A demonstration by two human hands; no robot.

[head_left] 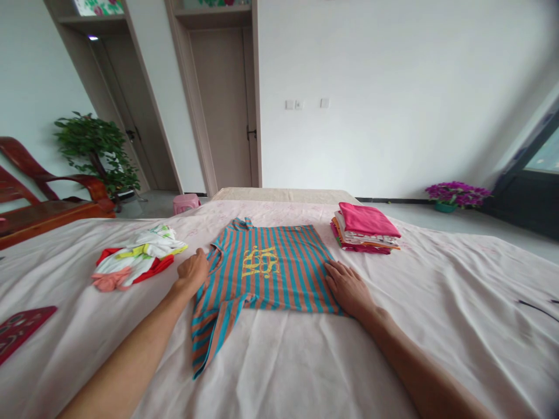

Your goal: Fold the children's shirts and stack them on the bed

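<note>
On the bed [305, 361], striped shirt [262, 273] appears part-folded: right hand [347, 286] flat and open, grip of left hand [192, 270] indeterminate; folded stack [365, 228] done, loose heap [135, 259] outstanding.

The only lettering I can find is a yellow printed motif [261, 262] on the chest of the teal-and-brown striped cotton T-shirt [297, 276]. It lies between my left hand [192, 270] and my right hand [349, 288]. It sits turned away from me, and I cannot make out the letters.
</note>
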